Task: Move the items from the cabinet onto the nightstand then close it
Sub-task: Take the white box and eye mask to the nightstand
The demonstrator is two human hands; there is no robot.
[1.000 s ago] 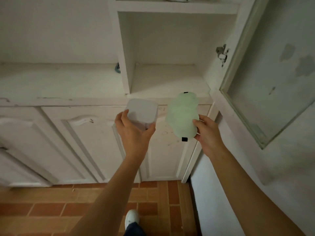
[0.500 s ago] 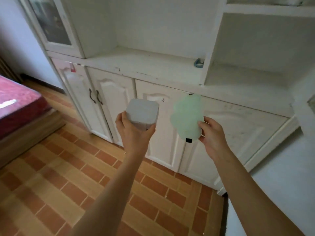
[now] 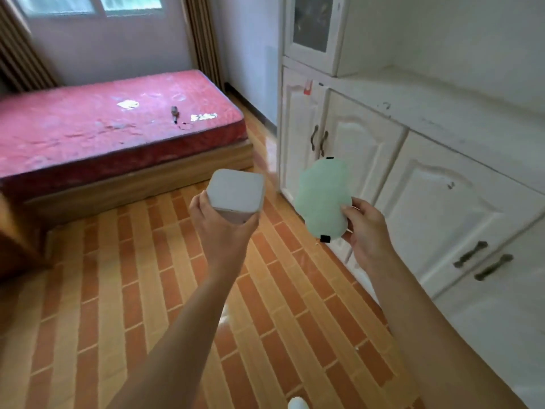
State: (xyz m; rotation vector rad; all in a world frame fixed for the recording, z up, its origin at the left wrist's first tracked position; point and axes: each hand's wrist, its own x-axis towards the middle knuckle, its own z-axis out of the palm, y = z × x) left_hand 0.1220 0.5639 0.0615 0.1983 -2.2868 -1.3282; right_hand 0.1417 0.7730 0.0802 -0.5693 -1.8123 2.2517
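My left hand (image 3: 224, 228) grips a white box with rounded corners (image 3: 236, 191) from below, held up at chest height over the tiled floor. My right hand (image 3: 367, 231) pinches the lower edge of a pale green eye mask (image 3: 323, 196) with black strap tabs, held upright beside the box. The white cabinet (image 3: 413, 160) runs along the right, its lower doors shut. At the left edge a brown wooden piece of furniture (image 3: 11, 231) shows only in part; I cannot tell whether it is the nightstand.
A bed with a red mattress (image 3: 112, 122) on a wooden base stands ahead at the left, with small objects lying on it. Brick-patterned floor tiles (image 3: 132, 290) stretch between bed and cabinet. Curtains and a window are at the back.
The view has swung left, away from the open cabinet shelf toward the bed. Both hands keep the same hold on the box and the eye mask.
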